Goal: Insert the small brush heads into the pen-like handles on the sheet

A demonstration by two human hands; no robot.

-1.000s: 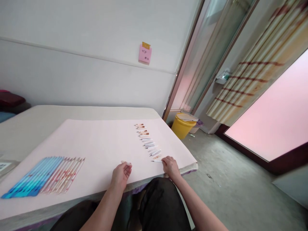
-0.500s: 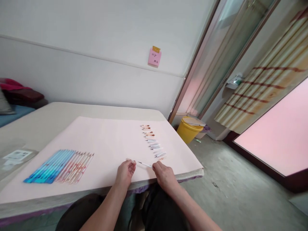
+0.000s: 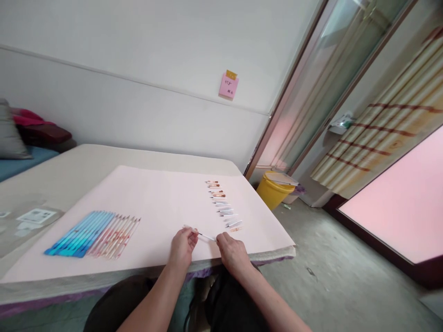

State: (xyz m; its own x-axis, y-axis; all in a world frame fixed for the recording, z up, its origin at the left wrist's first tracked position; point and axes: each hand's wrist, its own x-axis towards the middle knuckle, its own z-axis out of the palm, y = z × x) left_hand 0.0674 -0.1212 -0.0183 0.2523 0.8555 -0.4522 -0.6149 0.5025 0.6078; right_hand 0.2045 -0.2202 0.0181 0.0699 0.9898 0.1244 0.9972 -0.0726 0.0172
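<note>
My right hand [image 3: 232,251] pinches a thin white pen refill [image 3: 207,237] by its right end, and the dark tip points left. My left hand [image 3: 183,246] has its fingers closed around a small pale, tube-like pen part [image 3: 188,227], mostly hidden by them. The refill's tip meets the left fingertips; whether it sits inside the part I cannot tell. Beyond my right hand lies a column of short pen pieces [image 3: 224,210], white ones nearer and brown-ended ones [image 3: 216,190] farther off.
Blue pens [image 3: 81,233] lie side by side with white pens with red patterns [image 3: 116,235] at left on the pale pink sheet [image 3: 162,198]. A clear plastic bag [image 3: 36,216] rests at the table's left. A yellow bin [image 3: 273,191] stands on the floor to the right.
The refill's dark tip has moved left to my left fingertips, closing the earlier gap. My hands are closer together. The view has shifted slightly left.
</note>
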